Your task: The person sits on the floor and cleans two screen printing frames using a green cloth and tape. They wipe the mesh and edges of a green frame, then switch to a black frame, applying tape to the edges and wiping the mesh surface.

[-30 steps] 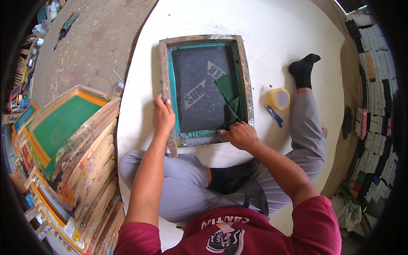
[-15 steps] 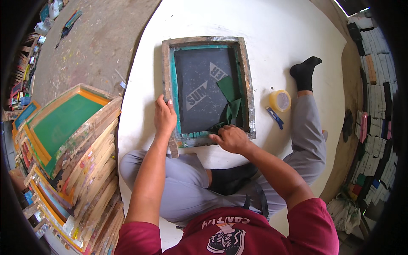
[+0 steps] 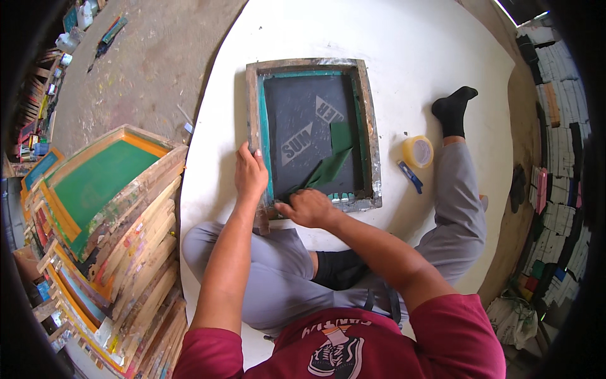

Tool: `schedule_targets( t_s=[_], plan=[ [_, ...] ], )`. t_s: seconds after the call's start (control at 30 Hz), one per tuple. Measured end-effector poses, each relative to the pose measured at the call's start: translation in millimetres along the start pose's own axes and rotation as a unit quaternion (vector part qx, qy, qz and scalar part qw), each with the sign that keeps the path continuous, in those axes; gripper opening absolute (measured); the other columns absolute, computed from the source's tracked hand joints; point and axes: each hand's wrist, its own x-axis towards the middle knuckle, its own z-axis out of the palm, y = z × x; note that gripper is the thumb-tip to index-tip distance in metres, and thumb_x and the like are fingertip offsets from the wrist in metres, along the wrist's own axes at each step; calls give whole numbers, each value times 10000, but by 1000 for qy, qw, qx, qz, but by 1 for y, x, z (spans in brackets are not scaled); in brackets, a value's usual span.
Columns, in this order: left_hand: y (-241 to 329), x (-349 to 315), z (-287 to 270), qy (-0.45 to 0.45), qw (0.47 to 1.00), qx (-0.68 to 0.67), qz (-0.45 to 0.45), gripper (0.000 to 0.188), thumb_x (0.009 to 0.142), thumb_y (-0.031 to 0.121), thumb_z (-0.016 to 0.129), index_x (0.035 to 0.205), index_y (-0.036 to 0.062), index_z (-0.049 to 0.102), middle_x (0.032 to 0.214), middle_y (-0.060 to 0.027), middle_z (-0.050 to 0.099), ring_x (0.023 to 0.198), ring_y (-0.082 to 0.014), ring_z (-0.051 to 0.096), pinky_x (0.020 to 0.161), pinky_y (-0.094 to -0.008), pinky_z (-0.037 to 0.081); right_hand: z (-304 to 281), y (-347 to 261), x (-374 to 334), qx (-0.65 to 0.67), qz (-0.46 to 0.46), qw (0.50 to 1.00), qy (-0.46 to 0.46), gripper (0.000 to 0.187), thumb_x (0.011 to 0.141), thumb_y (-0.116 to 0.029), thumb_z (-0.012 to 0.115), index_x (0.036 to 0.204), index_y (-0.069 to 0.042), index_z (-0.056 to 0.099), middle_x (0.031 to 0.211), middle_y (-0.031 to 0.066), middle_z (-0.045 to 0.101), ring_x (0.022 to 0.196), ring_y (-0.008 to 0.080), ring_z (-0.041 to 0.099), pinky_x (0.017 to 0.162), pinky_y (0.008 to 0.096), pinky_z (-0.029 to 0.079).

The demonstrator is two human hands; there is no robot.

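Note:
A wooden-framed printing screen (image 3: 290, 170) with dark mesh and two pale stencil shapes lies on the white sheet before me. My left hand (image 3: 251, 170) grips the left side of its frame near the lower corner. In my right hand (image 3: 306, 207), curled at the near inner edge of the frame, is a strip of dark green cloth (image 3: 333, 165). The rest of the cloth trails up and to the right across the mesh. Its lower end is hidden under my fingers.
Right of the frame lie a roll of clear yellowish tape (image 3: 409, 151) and a blue-handled cutter (image 3: 411, 177). A tall stack of wooden screens (image 3: 136, 252) stands at the left. My socked foot (image 3: 453, 114) rests on the white sheet (image 3: 303, 31). Bundled stacks (image 3: 558, 145) line the right side.
My right hand has slid left along the frame's near edge, drawing the green cloth with it. The cloth now slants more. My left hand keeps its hold on the frame.

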Motion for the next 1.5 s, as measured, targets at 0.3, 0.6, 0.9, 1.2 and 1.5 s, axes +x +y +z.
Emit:
schedule_targets(
  t_s=[0.3, 0.6, 0.9, 1.2, 1.5],
  plan=[
    [-4, 0, -4, 68, 992, -109, 0, 460, 1024, 259, 697, 1408, 56, 546, 1295, -209, 625, 1135, -381, 650, 962, -491, 526, -49, 48, 27, 175, -33, 951, 253, 331, 896, -133, 720, 1221, -93, 766, 1127, 196, 758, 1109, 407, 707, 1007, 481, 546],
    [3, -5, -46, 145, 969, -196, -44, 278, 906, 198, 868, 818, -10, 704, 711, -53, 679, 651, -132, 583, 648, -329, 503, -111, 107, -42, 59, 192, 862, 465, 255, 909, -308, 805, 1031, -92, 744, 997, 127, 748, 979, 378, 709, 824, 474, 551],
    [54, -28, -28, 71, 969, -233, 29, 237, 940, 228, 827, 1006, 18, 739, 834, -34, 725, 700, -112, 605, 673, -297, 522, -110, 213, -103, -52, 313, 794, 518, 481, 848, -359, 849, 1223, -111, 679, 1294, 152, 641, 1259, 370, 572, 1030, 470, 491],
    [117, -59, 8, -1, 956, -285, 75, 169, 929, 143, 820, 1026, 28, 745, 882, -22, 719, 655, -68, 548, 609, -260, 479, -124, 231, -74, -86, 387, 795, 459, 328, 847, -318, 840, 1127, -161, 776, 1398, 114, 595, 1297, 336, 547, 1049, 485, 482],
    [173, -68, -4, -41, 946, -305, 102, 208, 922, 158, 826, 1056, 23, 743, 884, -33, 732, 707, -81, 593, 671, -271, 518, -117, 239, -103, 178, 214, 767, 579, 144, 797, -147, 886, 887, -76, 799, 1218, 121, 683, 1201, 309, 621, 1000, 426, 505]
  ],
)
